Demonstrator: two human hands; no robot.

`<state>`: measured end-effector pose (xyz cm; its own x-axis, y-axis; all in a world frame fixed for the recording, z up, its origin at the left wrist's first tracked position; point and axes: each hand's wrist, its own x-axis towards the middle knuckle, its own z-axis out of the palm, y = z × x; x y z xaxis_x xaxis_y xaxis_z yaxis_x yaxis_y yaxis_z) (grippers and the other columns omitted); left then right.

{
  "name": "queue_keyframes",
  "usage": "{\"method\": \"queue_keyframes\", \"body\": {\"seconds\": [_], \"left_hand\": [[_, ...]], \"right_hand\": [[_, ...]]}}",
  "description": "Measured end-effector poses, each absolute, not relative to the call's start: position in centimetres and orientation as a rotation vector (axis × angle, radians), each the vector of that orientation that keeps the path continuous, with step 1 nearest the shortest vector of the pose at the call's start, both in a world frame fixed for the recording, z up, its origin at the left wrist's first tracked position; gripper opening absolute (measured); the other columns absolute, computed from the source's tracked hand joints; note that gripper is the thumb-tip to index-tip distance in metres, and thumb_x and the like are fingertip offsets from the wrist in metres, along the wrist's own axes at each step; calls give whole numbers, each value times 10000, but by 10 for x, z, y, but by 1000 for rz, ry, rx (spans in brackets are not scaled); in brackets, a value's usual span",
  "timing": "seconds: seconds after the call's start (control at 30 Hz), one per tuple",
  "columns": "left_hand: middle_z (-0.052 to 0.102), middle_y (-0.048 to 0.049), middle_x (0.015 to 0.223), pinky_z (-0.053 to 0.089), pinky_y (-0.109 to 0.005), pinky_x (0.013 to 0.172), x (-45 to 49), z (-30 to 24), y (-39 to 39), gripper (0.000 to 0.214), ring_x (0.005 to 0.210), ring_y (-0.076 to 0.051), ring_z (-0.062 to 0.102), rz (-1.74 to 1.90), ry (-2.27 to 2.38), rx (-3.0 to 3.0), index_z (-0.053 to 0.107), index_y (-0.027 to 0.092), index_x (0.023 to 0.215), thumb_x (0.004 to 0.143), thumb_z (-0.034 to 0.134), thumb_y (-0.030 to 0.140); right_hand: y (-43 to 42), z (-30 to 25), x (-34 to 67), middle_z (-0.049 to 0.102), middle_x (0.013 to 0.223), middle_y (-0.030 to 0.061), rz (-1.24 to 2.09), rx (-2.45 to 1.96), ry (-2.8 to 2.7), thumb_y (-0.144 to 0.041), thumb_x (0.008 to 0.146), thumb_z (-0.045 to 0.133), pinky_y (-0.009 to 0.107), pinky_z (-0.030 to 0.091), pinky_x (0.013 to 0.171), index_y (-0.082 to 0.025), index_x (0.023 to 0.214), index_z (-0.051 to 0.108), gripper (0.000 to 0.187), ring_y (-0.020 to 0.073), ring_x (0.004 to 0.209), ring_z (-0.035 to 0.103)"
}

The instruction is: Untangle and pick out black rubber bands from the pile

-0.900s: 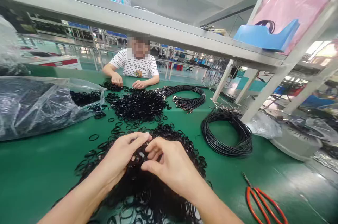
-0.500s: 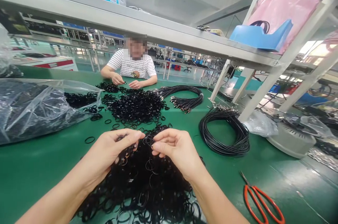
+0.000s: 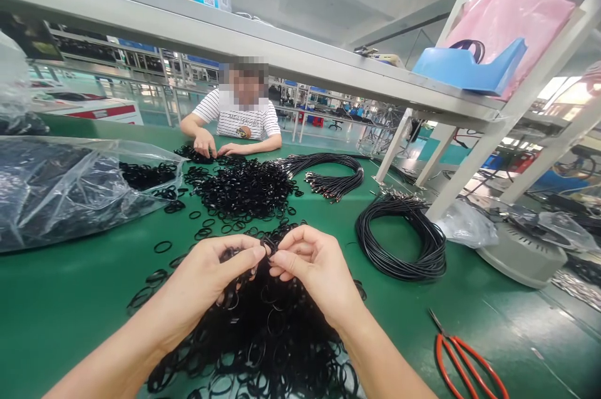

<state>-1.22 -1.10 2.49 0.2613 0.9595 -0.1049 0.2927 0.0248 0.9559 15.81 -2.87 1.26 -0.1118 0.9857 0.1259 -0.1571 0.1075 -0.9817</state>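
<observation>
A large heap of thin black rings [image 3: 263,342] lies on the green tabletop [image 3: 84,305] below my hands. My left hand [image 3: 230,267] is closed around a bunch of these rings, its thumb and forefinger pinched at the tip. Close against it, my right hand [image 3: 305,258] pinches with thumb and fingertips at a black ring [image 3: 267,247] between the two hands. Whether that ring is joined to others is too small to tell. A second pile of black rings [image 3: 246,189] sits farther back, with single rings scattered around it.
A clear plastic bag [image 3: 84,198] of black pieces lies at left. Coiled black cables [image 3: 399,236], a cable bundle [image 3: 335,176] and orange-handled scissors [image 3: 462,355] are at right. A co-worker [image 3: 239,120] sits opposite, hands at the rings. A metal shelf [image 3: 291,61] crosses above.
My left hand has moved slightly right, so the fingertips of both hands are closer together. The co-worker's hands have shifted left and down to the rings. The view has shifted slightly.
</observation>
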Motion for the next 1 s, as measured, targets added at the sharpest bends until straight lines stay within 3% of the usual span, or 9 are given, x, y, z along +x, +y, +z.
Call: {"method": "queue_keyframes", "body": {"seconds": [0.17, 0.33, 0.43, 0.63, 1.0], "left_hand": [[465, 48, 574, 251, -177, 411, -13, 23, -10, 345, 496, -91, 367, 825, 1232, 1513, 597, 189, 665, 749, 600, 523], [483, 41, 612, 274, -172, 420, -12, 24, -10, 334, 527, -96, 392, 842, 1228, 1489, 615, 189, 697, 751, 604, 518], [471, 50, 598, 280, -158, 419, -12, 23, -10, 310, 510, -82, 379, 862, 1168, 1415, 627, 191, 716, 761, 612, 497], [443, 74, 500, 240, -137, 382, -5, 28, -13, 203, 436, -57, 328, 871, 1094, 1184, 623, 187, 661, 701, 708, 367], [579, 34, 542, 242, -193, 420, -15, 31, -13, 362, 456, -102, 358, 806, 1417, 1668, 728, 245, 846, 670, 663, 555]], "right_hand": [[-32, 17, 160, 627, 760, -11, 1096, -1027, -1395, -183, 769, 617, 214, 475, 598, -189, 818, 620, 50, 121, 698, 600], [-38, 23, 158, 629, 771, -34, 692, -1209, -1652, -148, 783, 579, 189, 421, 597, -213, 791, 668, 110, 89, 685, 563], [-40, 22, 157, 627, 756, -42, 611, -1241, -1722, -130, 781, 567, 184, 412, 601, -217, 795, 678, 141, 75, 654, 550], [-38, 16, 150, 635, 715, -42, 751, -1221, -1629, -174, 747, 616, 179, 400, 561, -200, 755, 676, 66, 76, 606, 526], [-32, 13, 152, 565, 638, -26, 1010, -1136, -1395, -205, 729, 601, 215, 400, 602, -172, 666, 630, 77, 107, 621, 485]]}}
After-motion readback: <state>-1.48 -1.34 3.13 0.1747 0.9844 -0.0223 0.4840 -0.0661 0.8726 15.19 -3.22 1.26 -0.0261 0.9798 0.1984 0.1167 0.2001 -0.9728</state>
